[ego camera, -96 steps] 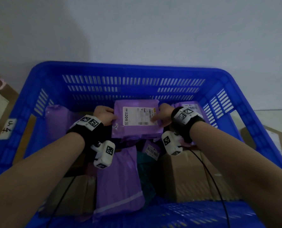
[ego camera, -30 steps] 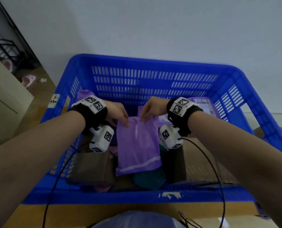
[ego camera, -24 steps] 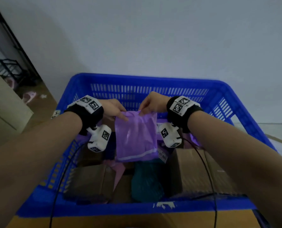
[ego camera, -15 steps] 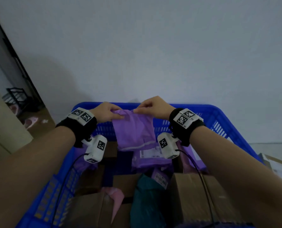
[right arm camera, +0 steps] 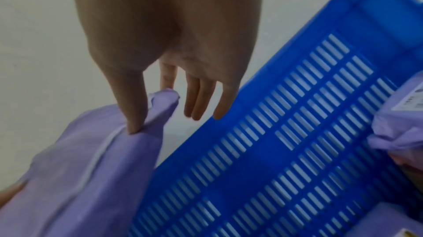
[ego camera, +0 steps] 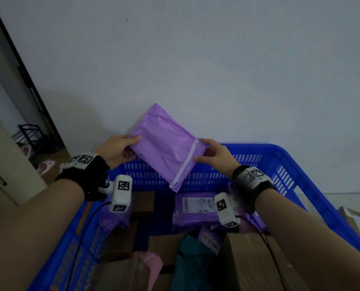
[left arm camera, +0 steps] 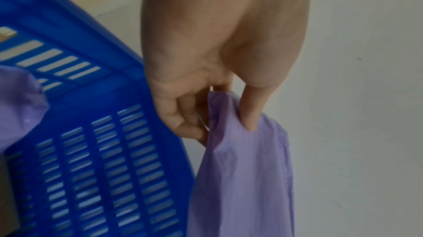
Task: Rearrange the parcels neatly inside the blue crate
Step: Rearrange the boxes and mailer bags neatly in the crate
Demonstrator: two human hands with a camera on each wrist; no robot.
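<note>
My left hand (ego camera: 117, 149) and right hand (ego camera: 213, 154) pinch a purple parcel (ego camera: 166, 147) above the blue crate (ego camera: 296, 164); seemingly most parcels still need sorting.

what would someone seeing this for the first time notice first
A purple mailer bag held up above the far rim of the blue crate, tilted, with the left hand and right hand each pinching an end. Below, the crate is crowded with cardboard boxes, a labelled purple parcel and a dark teal bag.
</note>
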